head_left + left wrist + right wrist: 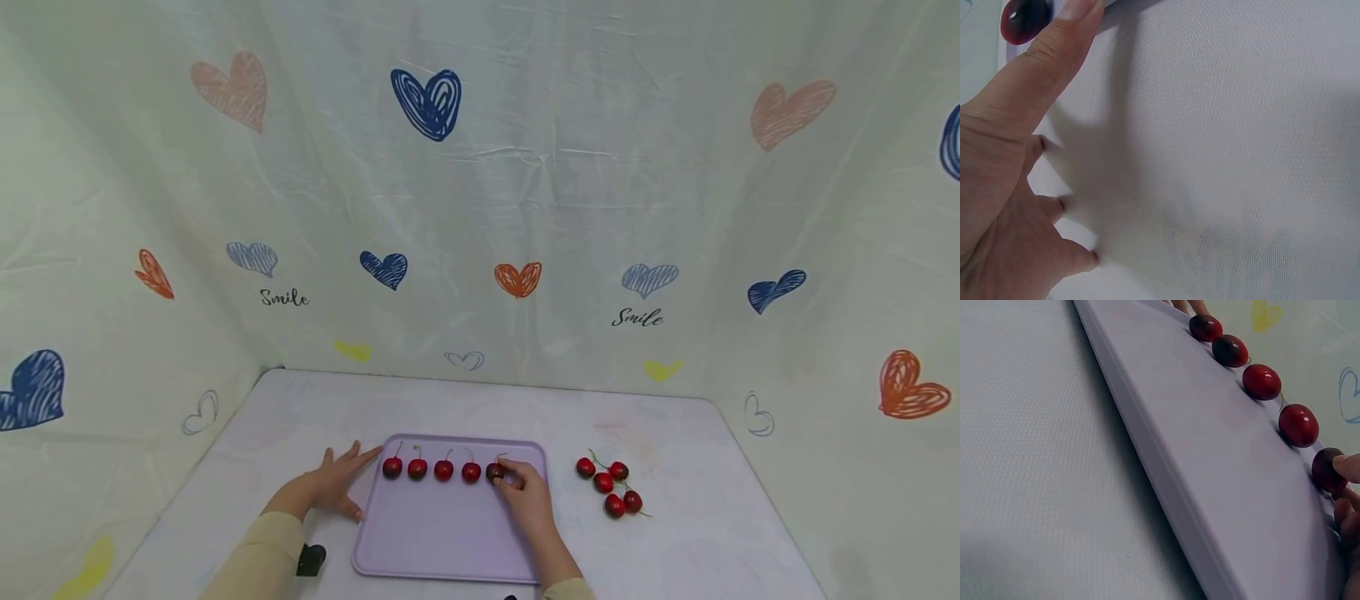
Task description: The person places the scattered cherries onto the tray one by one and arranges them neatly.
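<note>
Pale sleeves lay nearest us; our left grip splayed against the tray; our right grip, four cherries to its left, pinched another cherry inside, apparently placing it; release seemed next.

In the head view, the right hand partly covers a dark cherry on the tray, toward 2 o'clock, its forearm hides the tray's 4 o'clock corner, and a black object at 7 o'clock, beside the left sleeve, is too unclear to identify. The left wrist view's top edge crops another cherry between 10 and 11 o'clock, partly behind the left hand, and the right wrist view cuts off most of the right hand between 3 and 4 o'clock.
</note>
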{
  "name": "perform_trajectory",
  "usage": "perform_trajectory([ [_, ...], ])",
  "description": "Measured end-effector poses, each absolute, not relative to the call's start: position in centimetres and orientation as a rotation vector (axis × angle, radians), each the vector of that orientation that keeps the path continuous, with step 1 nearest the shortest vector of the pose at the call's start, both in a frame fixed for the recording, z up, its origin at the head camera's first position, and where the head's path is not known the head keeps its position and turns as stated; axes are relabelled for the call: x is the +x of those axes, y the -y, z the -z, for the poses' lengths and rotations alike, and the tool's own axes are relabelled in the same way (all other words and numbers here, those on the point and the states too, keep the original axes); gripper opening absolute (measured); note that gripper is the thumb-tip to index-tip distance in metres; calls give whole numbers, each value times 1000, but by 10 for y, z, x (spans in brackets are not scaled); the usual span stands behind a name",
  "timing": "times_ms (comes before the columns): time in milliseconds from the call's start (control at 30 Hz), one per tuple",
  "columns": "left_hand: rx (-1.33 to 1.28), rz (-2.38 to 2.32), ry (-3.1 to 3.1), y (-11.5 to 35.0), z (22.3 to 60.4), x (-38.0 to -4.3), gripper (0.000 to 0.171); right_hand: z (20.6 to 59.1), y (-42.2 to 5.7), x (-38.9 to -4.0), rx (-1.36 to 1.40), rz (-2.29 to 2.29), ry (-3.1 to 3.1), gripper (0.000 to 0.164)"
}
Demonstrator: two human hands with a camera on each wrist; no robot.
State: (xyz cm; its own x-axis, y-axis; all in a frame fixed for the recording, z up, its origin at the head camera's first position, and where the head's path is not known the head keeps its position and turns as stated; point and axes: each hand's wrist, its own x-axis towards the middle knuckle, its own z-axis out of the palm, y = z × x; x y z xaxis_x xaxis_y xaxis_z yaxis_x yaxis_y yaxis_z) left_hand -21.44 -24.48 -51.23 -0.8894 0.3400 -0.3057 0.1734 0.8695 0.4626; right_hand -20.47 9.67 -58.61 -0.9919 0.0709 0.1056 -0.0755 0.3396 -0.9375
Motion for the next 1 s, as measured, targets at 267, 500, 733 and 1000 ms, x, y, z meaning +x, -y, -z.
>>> perform_trajectory([
  [267,386,-615,-2654,245,514,-215,106,580,-107,-202,7,-1901,2431,37],
  [500,379,-568,-2662,245,516,-217,107,556,-127,-191,-58,-1904,2445,38],
  [733,349,-559,-2655,245,516,-221,107,542,-148,-178,-131,-1748,2557,38],
  [1000,364,-577,-2647,246,517,-220,106,541,-177,-152,-359,-1593,2610,39],
])
